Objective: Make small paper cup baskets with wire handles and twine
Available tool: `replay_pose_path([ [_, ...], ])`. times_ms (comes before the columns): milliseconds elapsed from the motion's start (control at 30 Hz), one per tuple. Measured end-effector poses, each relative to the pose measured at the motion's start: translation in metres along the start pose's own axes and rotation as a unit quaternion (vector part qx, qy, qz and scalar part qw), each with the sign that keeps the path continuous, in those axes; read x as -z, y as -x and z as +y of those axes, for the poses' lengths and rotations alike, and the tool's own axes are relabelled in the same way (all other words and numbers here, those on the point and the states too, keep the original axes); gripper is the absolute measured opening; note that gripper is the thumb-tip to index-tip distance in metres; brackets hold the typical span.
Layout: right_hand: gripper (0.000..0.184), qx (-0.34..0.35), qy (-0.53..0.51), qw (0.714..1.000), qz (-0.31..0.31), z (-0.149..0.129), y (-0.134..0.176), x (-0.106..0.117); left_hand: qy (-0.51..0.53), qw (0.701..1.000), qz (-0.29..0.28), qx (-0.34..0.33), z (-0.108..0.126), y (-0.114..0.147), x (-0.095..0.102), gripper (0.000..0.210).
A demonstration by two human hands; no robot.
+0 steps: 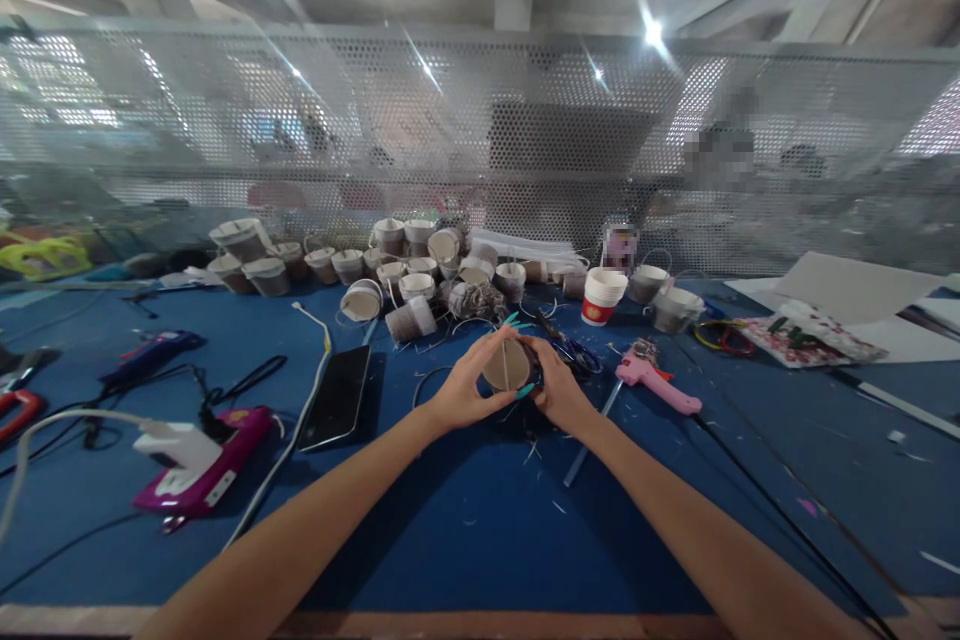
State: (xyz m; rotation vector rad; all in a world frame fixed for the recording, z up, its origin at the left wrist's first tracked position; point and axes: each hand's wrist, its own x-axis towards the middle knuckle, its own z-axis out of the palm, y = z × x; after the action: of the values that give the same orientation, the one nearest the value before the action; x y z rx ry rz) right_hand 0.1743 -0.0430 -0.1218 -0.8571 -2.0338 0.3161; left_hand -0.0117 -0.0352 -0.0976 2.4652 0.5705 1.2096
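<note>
Between my two hands is a small round cup-shaped piece (498, 369), its pale brown circular end facing me and a thin light strip crossing the middle. My left hand (471, 380) curves round its left side, thumb along the lower edge. On the right side, my right hand (553, 382) wraps it, with the thumb near the bottom rim. Both hands hold it just above the blue table. Its far side is hidden by the fingers. A pink glue gun (660, 380) lies right of my right hand, beside a translucent glue stick (592, 438).
Many small grey-brown buckets (266, 275) crowd the back, by a stack of paper cups (603, 296). To the left are a black phone (337, 397), a purple power strip (238, 450) with cables, and a blue tool (154, 358). A perforated metal screen (420, 140) rises behind.
</note>
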Motion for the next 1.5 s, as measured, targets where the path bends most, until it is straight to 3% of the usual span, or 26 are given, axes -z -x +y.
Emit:
replay_pose_path([
  [433,0.073,0.039,0.009,0.999,-0.009,0.0011,-0.0044,-0.0031,-0.047,0.998,-0.028,-0.039,0.0049,0.0009,-0.0033,0.083],
  [833,0.064,0.048,0.004,0.999,-0.001,0.0024,-0.0051,-0.0040,-0.048,0.998,-0.016,-0.034,0.0036,0.0040,-0.0059,0.073],
  [1333,0.059,0.066,-0.005,0.998,-0.008,0.0050,-0.0035,-0.0049,-0.019,0.998,-0.045,-0.030,0.0033,0.0040,-0.0005,0.073],
  [1500,0.065,0.043,-0.015,0.999,-0.017,0.0049,-0.0023,-0.0026,-0.021,0.999,-0.040,-0.031,0.0029,0.0024,-0.0024,0.089],
])
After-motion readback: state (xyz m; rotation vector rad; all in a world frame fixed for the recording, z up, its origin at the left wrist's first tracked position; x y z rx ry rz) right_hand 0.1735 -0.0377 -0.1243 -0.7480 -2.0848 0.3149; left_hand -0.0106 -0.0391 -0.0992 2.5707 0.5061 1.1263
